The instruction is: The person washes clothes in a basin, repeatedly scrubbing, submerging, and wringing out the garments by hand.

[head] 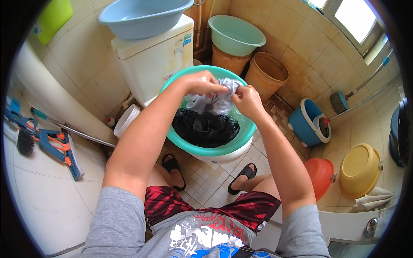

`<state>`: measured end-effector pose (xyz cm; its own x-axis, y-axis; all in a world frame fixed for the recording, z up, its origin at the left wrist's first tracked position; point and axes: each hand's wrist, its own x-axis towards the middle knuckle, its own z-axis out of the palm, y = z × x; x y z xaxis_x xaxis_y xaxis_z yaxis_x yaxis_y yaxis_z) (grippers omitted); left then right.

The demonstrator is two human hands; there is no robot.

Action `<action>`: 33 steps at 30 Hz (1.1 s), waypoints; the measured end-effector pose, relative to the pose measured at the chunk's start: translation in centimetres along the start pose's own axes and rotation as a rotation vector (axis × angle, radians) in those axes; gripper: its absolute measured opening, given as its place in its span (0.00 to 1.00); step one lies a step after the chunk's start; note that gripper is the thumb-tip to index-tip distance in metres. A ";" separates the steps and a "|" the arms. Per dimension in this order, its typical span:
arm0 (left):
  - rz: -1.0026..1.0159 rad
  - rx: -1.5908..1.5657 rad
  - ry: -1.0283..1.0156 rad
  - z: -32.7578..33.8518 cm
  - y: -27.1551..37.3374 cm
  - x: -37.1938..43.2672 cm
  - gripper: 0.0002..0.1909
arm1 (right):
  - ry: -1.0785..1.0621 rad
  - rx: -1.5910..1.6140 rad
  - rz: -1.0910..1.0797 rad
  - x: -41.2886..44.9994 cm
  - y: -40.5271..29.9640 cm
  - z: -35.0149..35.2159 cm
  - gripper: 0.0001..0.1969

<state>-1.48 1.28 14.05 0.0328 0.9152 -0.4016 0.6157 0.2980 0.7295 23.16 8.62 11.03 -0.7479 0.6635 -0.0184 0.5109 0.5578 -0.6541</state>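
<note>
A wet light-grey cloth is bunched up at the far side of a green plastic basin, partly raised above the water. My right hand pinches its right edge between thumb and fingers. My left hand, wet and with something like suds on its back, lies over the cloth's upper left with fingers pointing right. Whether those fingers grip the fabric is hidden. Soaked black fabric fills the near half of the basin, below both hands.
Behind the basin stands a white toilet cistern bearing a blue basin. Brown buckets and a pale-green basin stand in the far corner. A blue mop bucket is at right; a white tub is at left.
</note>
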 end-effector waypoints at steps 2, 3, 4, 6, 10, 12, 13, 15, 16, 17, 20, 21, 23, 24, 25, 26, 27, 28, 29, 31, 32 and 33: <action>-0.088 0.124 0.064 0.1 -4.8 1.5 0.41 | 0.207 -0.087 -0.072 1.5 0.8 2.0 0.28; -0.132 0.210 0.408 1.0 -7.9 2.3 0.45 | 0.314 -0.121 -0.144 2.6 1.1 3.6 0.31; -0.138 0.250 0.563 2.8 -8.5 3.3 0.47 | 0.431 -0.178 -0.178 3.1 2.8 4.6 0.34; -0.227 0.303 0.635 7.3 -9.0 4.5 0.55 | 0.590 -0.250 -0.256 3.3 3.5 6.9 0.33; -0.391 0.244 0.484 9.4 -10.0 6.9 0.70 | 0.017 -0.500 -0.010 5.2 5.5 8.5 0.34; -0.386 0.251 0.497 9.5 -10.6 8.7 0.73 | -0.086 -0.545 0.087 7.5 8.1 8.8 0.37; -0.405 0.256 0.515 9.0 -11.7 8.5 0.74 | -0.210 -0.558 0.135 8.9 7.7 9.4 0.38; -0.369 -0.213 0.445 5.6 -17.0 5.8 0.64 | -0.369 -0.550 0.135 11.4 3.9 12.1 0.39; -0.243 -0.625 0.310 5.6 -16.1 5.8 0.54 | -0.391 -0.558 0.182 11.2 4.8 11.8 0.39; -0.160 -0.881 0.222 5.6 -15.1 5.6 0.44 | -0.413 -0.566 0.226 11.1 5.4 11.4 0.40; -0.004 -1.229 0.146 5.9 -10.3 4.4 0.32 | -0.372 0.053 0.184 9.8 7.9 8.8 0.29; 0.087 -1.353 0.192 5.3 -8.5 3.7 0.29 | -0.368 0.278 0.186 9.4 7.9 8.2 0.26; 0.172 -1.477 0.254 3.7 -5.5 1.5 0.26 | -0.221 0.812 0.477 9.1 6.3 6.3 0.23; 0.259 -1.465 0.273 2.6 -3.5 0.5 0.25 | -0.142 0.985 0.592 9.1 6.5 5.3 0.23; 0.344 -1.450 0.290 1.7 -1.6 -0.7 0.23 | -0.135 0.963 0.632 9.0 6.1 4.9 0.24; 0.413 -1.421 0.273 0.9 0.9 -2.4 0.23 | -0.123 0.940 0.679 8.9 5.9 4.6 0.25; 0.484 -1.388 0.261 0.3 2.8 -3.8 0.22 | -0.117 0.918 0.723 8.9 5.6 4.5 0.27; 0.499 -1.338 0.239 -0.7 3.6 -4.3 0.26 | -0.186 0.930 0.686 9.3 4.4 4.8 0.30; 0.528 -1.300 0.232 -1.4 4.5 -4.7 0.25 | -0.215 0.972 0.635 9.3 3.5 5.4 0.33; 0.557 -1.302 0.255 -1.1 6.9 -4.7 0.24 | -0.257 1.056 0.551 9.0 3.0 6.0 0.40; 0.560 -1.305 0.242 -0.6 7.5 -4.2 0.24 | -0.302 1.105 0.509 8.8 3.2 5.5 0.41; 0.538 -1.304 0.294 -0.5 7.3 -4.1 0.22 | -0.326 1.122 0.494 8.2 2.1 5.2 0.40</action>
<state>2.53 -0.16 21.31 -0.2338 0.9682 0.0891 -0.5694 -0.2107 0.7946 15.90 12.66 5.58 -0.7318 0.4374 -0.5226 0.2454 -0.5462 -0.8009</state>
